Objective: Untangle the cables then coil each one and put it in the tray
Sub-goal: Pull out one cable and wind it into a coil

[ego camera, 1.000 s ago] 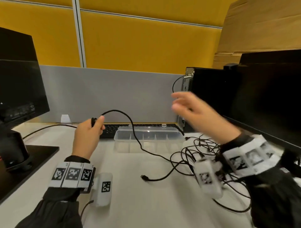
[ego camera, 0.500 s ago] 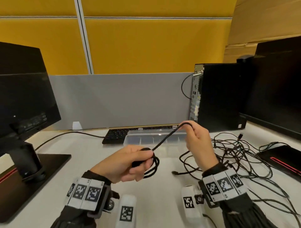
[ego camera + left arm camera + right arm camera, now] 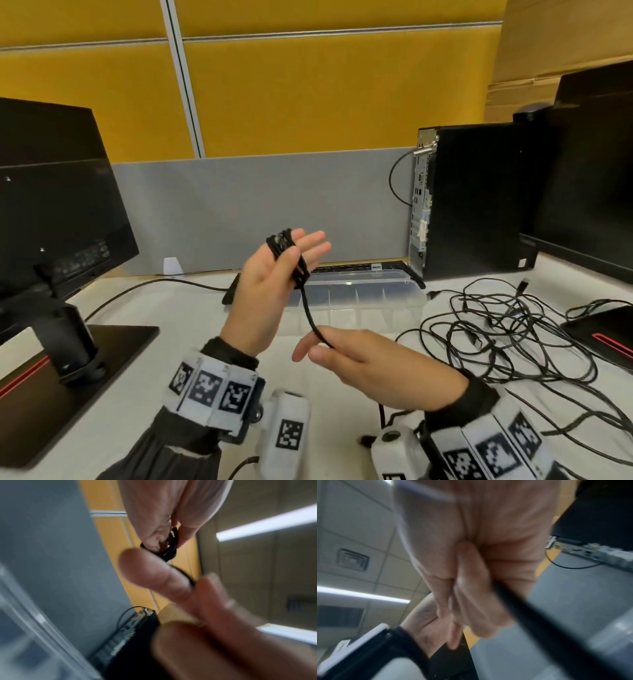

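The black cable (image 3: 297, 263) you are coiling is wound in several loops around the fingers of your left hand (image 3: 274, 284), raised in front of you at about 12 o'clock from your wrists, and your thumb presses the loops against the fingers, which stand nearly straight and close together. From the loops one strand runs down toward 5 o'clock into your right hand (image 3: 370, 363), where thumb and forefinger pinch it while the other fingers lie loosely stretched; the right wrist view shows the same strand (image 3: 539, 626) as a dark blurred bar leaving the pinch, and the left wrist view shows the loops (image 3: 169, 545) caught between your left thumb and fingers. Behind both hands at 12 o'clock the clear plastic tray (image 3: 359, 294) sits on the white desk (image 3: 154, 308), its compartments showing no cable in them. At 3 o'clock from the tray the remaining cables (image 3: 507, 329) lie tangled in a loose heap on the desk. Behind the tray is a keyboard (image 3: 346, 268), at 2 o'clock a computer tower (image 3: 469, 202), at 9 o'clock a monitor (image 3: 54, 212) on its stand
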Demonstrator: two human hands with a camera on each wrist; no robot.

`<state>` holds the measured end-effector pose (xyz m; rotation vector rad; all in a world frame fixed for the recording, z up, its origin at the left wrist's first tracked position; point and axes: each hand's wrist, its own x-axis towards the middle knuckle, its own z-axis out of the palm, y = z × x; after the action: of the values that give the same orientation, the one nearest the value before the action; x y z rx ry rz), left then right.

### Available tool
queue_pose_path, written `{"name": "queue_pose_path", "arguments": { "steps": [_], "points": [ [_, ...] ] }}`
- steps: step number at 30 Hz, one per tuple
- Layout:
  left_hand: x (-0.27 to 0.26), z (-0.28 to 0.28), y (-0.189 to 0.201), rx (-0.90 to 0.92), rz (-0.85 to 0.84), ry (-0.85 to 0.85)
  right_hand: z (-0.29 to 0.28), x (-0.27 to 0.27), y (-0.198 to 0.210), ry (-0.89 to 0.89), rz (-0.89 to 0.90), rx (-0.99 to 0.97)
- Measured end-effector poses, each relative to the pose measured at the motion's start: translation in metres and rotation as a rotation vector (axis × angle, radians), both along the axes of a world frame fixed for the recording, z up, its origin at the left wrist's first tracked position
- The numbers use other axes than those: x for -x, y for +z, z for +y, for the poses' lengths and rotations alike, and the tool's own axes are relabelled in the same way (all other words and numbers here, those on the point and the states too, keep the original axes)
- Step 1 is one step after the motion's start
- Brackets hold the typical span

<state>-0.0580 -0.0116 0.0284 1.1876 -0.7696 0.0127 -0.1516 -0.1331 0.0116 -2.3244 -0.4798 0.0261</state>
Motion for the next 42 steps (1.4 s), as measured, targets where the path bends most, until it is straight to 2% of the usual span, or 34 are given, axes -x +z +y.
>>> {"name": "queue_pose_path", "arguments": {
  "steps": [2, 6, 10, 12, 14, 17, 21, 25, 28, 32, 34, 36, 38, 40, 42],
  "points": [
    [-0.001, 0.000, -0.009, -0.219, -0.157, 0.127, 0.000, 0.003, -0.001, -0.010, -0.020, 0.035],
    [-0.001, 0.011, -0.021, -0.561, -0.430, 0.277, -0.013, 0.013, 0.002, -0.107, -0.090, 0.004],
    [0.006, 0.028, -0.023, -0.901, -0.593, 0.209, -0.029, 0.027, 0.012, -0.139, -0.070, 0.160],
    [0.000, 0.037, -0.025, -0.994, -0.659, 0.307, -0.043, 0.036, 0.020, -0.181, -0.069, 0.247],
    [-0.015, 0.049, -0.029, -0.984, -0.690, 0.501, -0.064, 0.044, 0.031, -0.276, -0.094, 0.250],
    [-0.038, 0.069, -0.033, -1.032, -0.616, 0.667, -0.097, 0.049, 0.042, -0.441, -0.120, 0.176],
    [-0.053, 0.085, -0.036, -1.003, -0.439, 0.802, -0.134, 0.050, 0.040, -0.515, -0.135, 0.330],
    [-0.051, 0.098, -0.031, -0.921, -0.207, 0.857, -0.175, 0.051, 0.035, -0.760, -0.205, 0.404],
    [-0.045, 0.088, -0.033, -0.992, -0.141, 0.701, -0.188, 0.040, 0.032, -0.996, -0.288, 0.495],
    [-0.031, 0.064, -0.036, -0.845, 0.093, 0.316, -0.171, 0.025, 0.037, -1.245, -0.575, 0.586],
    [-0.024, 0.058, -0.039, -0.833, 0.127, 0.204, -0.137, 0.023, 0.039, -1.180, -0.686, 0.553],
    [-0.016, 0.051, -0.040, -0.845, 0.102, 0.146, -0.084, 0.024, 0.032, -0.935, -0.729, 0.477],
    [-0.007, 0.045, -0.040, -0.801, 0.095, 0.100, -0.028, 0.026, 0.013, -0.652, -0.631, 0.499],
    [0.000, 0.043, -0.037, -0.728, 0.108, 0.050, 0.006, 0.027, -0.007, -0.464, -0.492, 0.530],
    [0.003, 0.045, -0.033, -0.669, 0.097, -0.005, 0.013, 0.027, -0.014, -0.374, -0.407, 0.345]
  ]
}}
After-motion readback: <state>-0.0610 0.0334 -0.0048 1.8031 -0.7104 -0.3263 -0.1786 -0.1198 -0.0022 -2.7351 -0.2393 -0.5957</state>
